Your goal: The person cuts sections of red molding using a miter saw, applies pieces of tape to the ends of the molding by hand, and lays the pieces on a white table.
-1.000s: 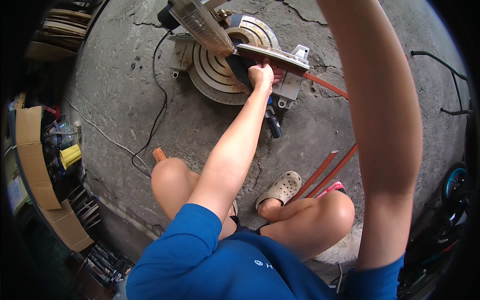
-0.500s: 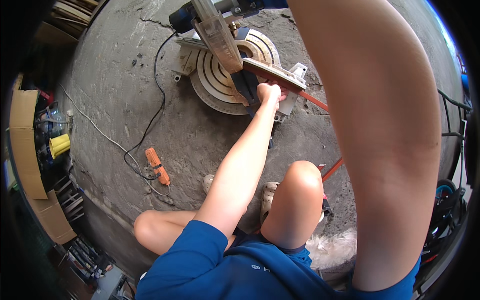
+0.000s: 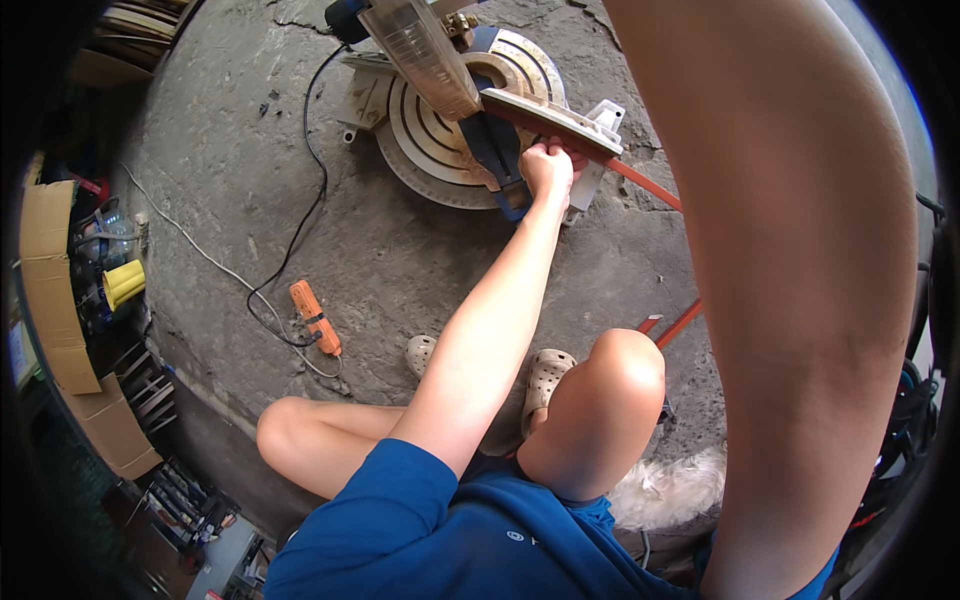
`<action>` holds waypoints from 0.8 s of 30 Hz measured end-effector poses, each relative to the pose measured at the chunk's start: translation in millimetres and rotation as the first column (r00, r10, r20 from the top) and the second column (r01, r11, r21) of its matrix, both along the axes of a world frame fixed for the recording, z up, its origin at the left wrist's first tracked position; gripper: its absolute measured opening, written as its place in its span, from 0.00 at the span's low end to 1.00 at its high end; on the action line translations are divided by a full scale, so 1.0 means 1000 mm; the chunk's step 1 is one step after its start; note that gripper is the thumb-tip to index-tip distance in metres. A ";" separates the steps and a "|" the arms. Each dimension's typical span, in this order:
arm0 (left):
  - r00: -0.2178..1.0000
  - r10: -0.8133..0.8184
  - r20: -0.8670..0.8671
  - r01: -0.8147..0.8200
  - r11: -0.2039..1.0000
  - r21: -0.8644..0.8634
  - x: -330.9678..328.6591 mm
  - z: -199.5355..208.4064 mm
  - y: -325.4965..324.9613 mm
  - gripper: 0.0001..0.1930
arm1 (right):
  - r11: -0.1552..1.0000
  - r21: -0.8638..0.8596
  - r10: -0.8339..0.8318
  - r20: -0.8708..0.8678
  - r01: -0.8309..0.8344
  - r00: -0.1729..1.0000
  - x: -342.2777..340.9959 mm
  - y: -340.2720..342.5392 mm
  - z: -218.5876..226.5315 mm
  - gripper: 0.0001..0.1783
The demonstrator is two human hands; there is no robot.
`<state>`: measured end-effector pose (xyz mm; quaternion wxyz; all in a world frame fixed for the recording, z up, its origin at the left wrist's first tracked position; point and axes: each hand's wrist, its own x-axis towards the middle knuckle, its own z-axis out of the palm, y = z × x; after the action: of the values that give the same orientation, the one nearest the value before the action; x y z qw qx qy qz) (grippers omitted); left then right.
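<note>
A miter saw (image 3: 425, 70) stands on the concrete floor in front of me, with a round slotted base (image 3: 440, 150) and a clear, dusty blade guard. Across its fence (image 3: 540, 115) lies a long red-orange bar (image 3: 645, 185), running off to the right behind my right arm. My left hand (image 3: 552, 168) is closed on the bar at the fence, just right of the dark strip through the base; some fingertips are hidden. My right arm reaches up past the top edge beside the saw, so the right hand is out of view.
An orange power strip (image 3: 317, 318) lies on the floor at the left, with a black cord (image 3: 320, 200) curving up toward the saw. More red bars (image 3: 680, 325) lie by my right knee, near a white furry animal (image 3: 665, 490). Cardboard (image 3: 60, 290) and a yellow cup (image 3: 123, 285) line the left.
The whole view has shifted a little, so the saw and floor things sit higher in the picture. My left hand stays on the bar at the fence.
</note>
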<state>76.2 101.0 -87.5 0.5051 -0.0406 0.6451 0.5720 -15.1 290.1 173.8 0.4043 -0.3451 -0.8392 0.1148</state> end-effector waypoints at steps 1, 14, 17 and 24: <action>0.997 -0.070 0.014 0.070 0.997 -0.041 -0.003 0.000 -0.001 0.16 | 1.000 0.003 -0.003 -0.004 0.003 1.000 0.000 0.000 0.001 0.19; 0.999 -0.037 -0.037 0.035 0.998 -0.047 0.010 -0.006 0.012 0.10 | 1.000 0.024 -0.007 -0.082 0.009 0.997 0.000 -0.009 -0.008 0.14; 1.000 -0.028 0.012 0.029 0.997 -0.072 0.007 -0.013 0.017 0.10 | 0.999 0.039 0.010 -0.124 -0.005 0.992 0.012 -0.029 -0.006 0.13; 0.998 -0.059 -0.029 0.058 0.997 -0.042 0.009 0.001 0.006 0.10 | 0.961 -0.258 0.016 -0.300 -0.098 0.954 0.072 -0.093 -0.008 0.13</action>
<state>84.9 106.7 -86.8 0.5109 -0.0234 0.6652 0.5439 56.8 196.7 165.9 0.4706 -0.3513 -0.7556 0.2900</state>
